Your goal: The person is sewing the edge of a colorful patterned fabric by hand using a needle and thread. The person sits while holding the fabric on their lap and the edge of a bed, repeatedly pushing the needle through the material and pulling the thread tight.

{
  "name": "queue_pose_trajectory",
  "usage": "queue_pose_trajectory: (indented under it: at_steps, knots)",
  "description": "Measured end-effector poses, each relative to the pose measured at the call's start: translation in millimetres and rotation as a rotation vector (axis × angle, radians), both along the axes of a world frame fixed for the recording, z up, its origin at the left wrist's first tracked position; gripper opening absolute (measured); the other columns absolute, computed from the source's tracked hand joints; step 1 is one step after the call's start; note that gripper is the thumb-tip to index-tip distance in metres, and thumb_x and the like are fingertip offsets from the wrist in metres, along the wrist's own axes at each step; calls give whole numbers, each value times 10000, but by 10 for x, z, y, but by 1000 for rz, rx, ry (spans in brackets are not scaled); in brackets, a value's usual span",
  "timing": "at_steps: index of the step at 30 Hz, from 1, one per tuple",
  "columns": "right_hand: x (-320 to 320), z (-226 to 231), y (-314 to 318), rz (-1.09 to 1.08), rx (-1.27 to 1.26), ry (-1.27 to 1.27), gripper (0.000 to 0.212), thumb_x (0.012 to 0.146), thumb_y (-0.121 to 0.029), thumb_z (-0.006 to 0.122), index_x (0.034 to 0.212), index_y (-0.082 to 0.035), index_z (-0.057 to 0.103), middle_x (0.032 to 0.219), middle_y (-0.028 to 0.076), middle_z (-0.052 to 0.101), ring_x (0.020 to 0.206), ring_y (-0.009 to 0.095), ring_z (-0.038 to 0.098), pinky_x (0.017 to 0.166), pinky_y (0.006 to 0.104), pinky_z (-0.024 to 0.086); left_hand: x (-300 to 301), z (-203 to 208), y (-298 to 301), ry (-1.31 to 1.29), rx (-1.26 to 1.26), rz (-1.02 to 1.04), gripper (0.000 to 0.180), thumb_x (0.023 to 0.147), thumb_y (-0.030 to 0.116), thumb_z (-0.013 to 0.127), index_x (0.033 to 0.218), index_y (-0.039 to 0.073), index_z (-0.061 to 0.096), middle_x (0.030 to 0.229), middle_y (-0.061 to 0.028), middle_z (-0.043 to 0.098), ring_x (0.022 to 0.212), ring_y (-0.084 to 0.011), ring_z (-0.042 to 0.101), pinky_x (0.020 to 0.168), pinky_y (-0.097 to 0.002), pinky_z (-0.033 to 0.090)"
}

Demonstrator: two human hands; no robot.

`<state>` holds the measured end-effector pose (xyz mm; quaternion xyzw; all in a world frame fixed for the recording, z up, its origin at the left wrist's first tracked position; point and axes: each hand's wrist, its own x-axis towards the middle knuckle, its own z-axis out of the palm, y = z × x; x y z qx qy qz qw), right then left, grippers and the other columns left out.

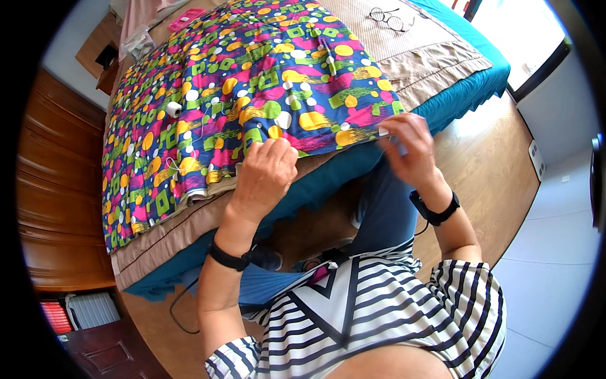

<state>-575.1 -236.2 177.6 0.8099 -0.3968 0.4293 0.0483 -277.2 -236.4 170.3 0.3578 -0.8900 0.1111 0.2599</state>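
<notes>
A patterned cloth [214, 82] with bright spots and squares on dark blue is spread over the bed, its near edge in front of me. My left hand [266, 174] is closed on that edge, fingertips curled around the fabric. To the right, my right hand [409, 146] hovers by the cloth's right corner, slightly blurred, with fingers bent in a pinch. A small white bit shows at its fingertips; I cannot make out what it holds. A white spool of thread [173, 109] lies on the cloth to the left, with loose white thread [177, 165] curling nearby.
The bed has a beige mat [404, 47] and a teal skirt [467, 104]. Glasses [388, 20] rest on the mat at the far right. A pink plastic tray [187, 19] sits at the far left. Wooden cabinet doors [60, 183] line the left side.
</notes>
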Motion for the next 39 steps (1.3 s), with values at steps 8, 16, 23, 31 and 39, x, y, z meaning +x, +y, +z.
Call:
queue_pose_trajectory:
  at_steps: [8,16,23,31,39]
  knots:
    - [-385,-296,58,-338,496,-416,284,903,-89,614,1165,-22,527,826,103,659,749,161,633,687,316,520,-103,-93,4,92,-7,50,141,783,24,639,897,42,556,864,-95,537,833,-275,567,746,-388,437]
    - [-383,-353,-264,-174,410,-623,122,935,15,524,1002,29,626,817,68,680,699,100,652,627,224,528,-94,-16,7,131,-54,49,146,770,14,641,886,45,558,862,-88,544,841,-273,572,755,-388,439]
    - [-669,-505,-54,-343,474,-503,179,913,74,498,956,14,661,858,75,688,729,105,654,645,220,528,-278,-240,141,-150,-100,33,129,772,94,667,878,106,594,888,-48,571,886,-205,576,826,-394,409]
    - [-878,-698,-100,-267,438,-682,163,916,66,534,981,18,675,843,45,680,696,91,627,659,211,510,-350,-272,191,-120,-157,5,117,784,95,675,883,90,613,872,-37,556,886,-187,583,819,-376,418]
    - [-386,-285,69,-661,112,112,306,782,18,657,1082,-37,653,1114,111,643,1026,271,607,898,392,470,-399,-362,186,-7,-233,53,120,785,88,691,880,81,618,888,-35,579,874,-182,594,821,-370,433]
